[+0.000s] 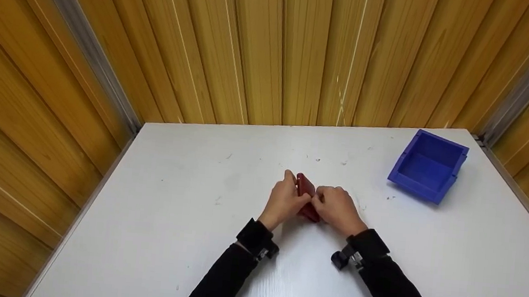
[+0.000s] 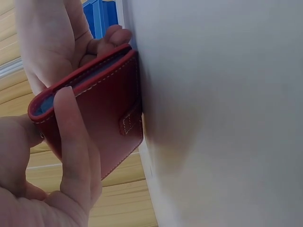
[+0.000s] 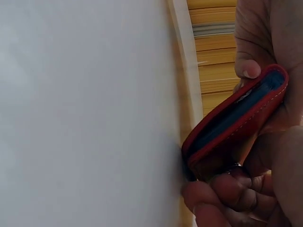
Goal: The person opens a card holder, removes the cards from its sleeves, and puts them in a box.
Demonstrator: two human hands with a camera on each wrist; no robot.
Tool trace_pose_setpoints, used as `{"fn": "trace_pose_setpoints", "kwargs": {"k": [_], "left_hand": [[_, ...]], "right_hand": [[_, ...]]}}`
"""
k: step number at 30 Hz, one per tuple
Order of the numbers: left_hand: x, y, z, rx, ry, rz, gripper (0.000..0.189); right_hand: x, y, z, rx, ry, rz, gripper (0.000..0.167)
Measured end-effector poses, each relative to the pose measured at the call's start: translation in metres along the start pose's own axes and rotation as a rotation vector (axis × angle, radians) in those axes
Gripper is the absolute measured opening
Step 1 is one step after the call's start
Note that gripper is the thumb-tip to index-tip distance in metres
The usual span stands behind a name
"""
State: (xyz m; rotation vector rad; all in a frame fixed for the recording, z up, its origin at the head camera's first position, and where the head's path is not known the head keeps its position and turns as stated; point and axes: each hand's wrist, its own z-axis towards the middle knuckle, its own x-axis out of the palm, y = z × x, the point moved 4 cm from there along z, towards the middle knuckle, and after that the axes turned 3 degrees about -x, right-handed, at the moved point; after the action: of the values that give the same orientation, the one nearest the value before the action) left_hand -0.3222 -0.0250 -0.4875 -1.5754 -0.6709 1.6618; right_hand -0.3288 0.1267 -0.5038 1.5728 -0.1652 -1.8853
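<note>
Near the middle of the tabletop (image 1: 200, 176), a red wallet (image 2: 111, 109) is held tilted. Fingers of the left hand (image 1: 283, 200) pinch one side of it; those of the right hand (image 1: 337, 205) are curled, gripping the other side. Well apart, a blue bin (image 1: 425, 171) stands far right.

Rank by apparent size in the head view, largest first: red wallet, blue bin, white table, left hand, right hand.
1. White table
2. Blue bin
3. Left hand and right hand: too alike to rank
4. Red wallet, partly hidden by hands
</note>
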Motion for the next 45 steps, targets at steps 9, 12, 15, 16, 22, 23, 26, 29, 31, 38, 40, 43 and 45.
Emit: {"fn": "trace_pose_setpoints", "kwargs": {"k": [9, 12, 15, 16, 22, 23, 26, 29, 31, 38, 40, 43, 45], "left_hand": [[-0.002, 0.002, 0.001, -0.005, 0.007, 0.026, 0.034], [-0.001, 0.002, 0.001, -0.01, 0.01, 0.015, 0.034], [0.0, 0.003, 0.001, -0.011, 0.013, 0.014, 0.034], [0.0, 0.002, 0.002, -0.01, 0.013, 0.012, 0.034], [-0.002, 0.002, 0.003, -0.003, 0.014, 0.01, 0.034], [-0.002, 0.002, 0.003, -0.003, 0.015, 0.009, 0.034], [-0.002, 0.002, 0.001, -0.005, 0.02, 0.009, 0.034], [-0.004, 0.003, 0.0, -0.023, 0.022, 0.0, 0.037], [-0.005, 0.005, 0.0, -0.046, 0.018, -0.005, 0.04], [-0.009, 0.012, 0.003, -0.097, 0.039, 0.015, 0.041], [-0.01, 0.013, 0.005, -0.11, 0.055, 0.015, 0.041], [-0.012, 0.015, 0.005, -0.137, 0.079, 0.009, 0.043], [-0.014, 0.017, 0.005, -0.158, 0.096, 0.015, 0.046]], "right_hand": [[0.002, -0.003, 0.002, 0.002, 0.015, 0.037, 0.023], [0.002, -0.003, 0.002, 0.005, 0.02, 0.042, 0.022], [0.001, -0.003, 0.001, 0.002, 0.017, 0.039, 0.022], [0.001, -0.003, 0.001, 0.001, 0.015, 0.037, 0.022], [-0.001, -0.002, 0.003, 0.009, 0.006, 0.037, 0.021], [-0.001, -0.002, 0.003, 0.012, 0.007, 0.041, 0.02], [0.0, -0.004, 0.002, 0.023, 0.028, 0.057, 0.018], [-0.002, -0.013, 0.0, 0.074, 0.06, 0.074, 0.018], [-0.003, -0.021, -0.002, 0.127, 0.083, 0.075, 0.017], [-0.005, -0.037, -0.003, 0.18, 0.164, 0.062, 0.019], [-0.005, -0.038, -0.002, 0.185, 0.169, 0.064, 0.019], [-0.005, -0.039, -0.001, 0.187, 0.179, 0.064, 0.02], [-0.004, -0.04, -0.001, 0.185, 0.188, 0.059, 0.02]]}}
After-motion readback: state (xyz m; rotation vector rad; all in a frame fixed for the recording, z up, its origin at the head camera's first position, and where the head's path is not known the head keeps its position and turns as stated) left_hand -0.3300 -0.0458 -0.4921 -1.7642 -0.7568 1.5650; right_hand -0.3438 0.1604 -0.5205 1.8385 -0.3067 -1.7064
